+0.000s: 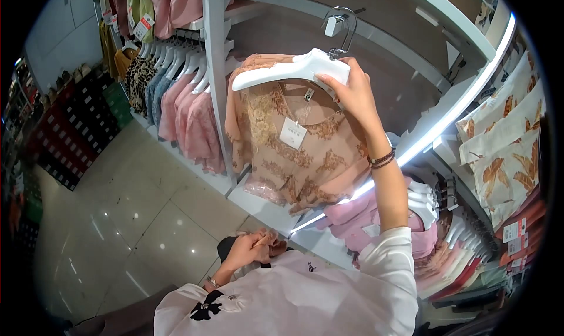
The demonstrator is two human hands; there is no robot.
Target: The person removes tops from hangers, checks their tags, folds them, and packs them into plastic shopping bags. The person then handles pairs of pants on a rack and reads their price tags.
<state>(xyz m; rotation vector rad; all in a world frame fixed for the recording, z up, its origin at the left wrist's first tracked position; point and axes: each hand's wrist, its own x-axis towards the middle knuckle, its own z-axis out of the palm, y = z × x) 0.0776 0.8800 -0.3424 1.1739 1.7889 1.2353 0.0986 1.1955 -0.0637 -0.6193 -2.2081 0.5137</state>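
My right hand point(354, 92) is raised and closed around the right shoulder of a white hanger point(276, 73). The hanger's metal hook point(346, 33) is up at a rail fitting. From the hanger hangs a peach-brown blouse point(314, 154) with a lace pattern, gold-toned trim and a white paper tag point(292, 133). More peach garments point(237, 104) hang close behind it. Low in front of my body, my left hand point(249, 249) is closed, its fingers bunched around something brownish and shiny that I cannot make out.
A white rack post point(216, 89) stands left of the blouse, with pink garments point(202, 130) on hangers beyond it. At lower right are pink tops point(376, 218) on white hangers. Leaf-print fabric point(499, 142) hangs at far right. Stacked boxes point(70, 124) line the tiled floor point(147, 218).
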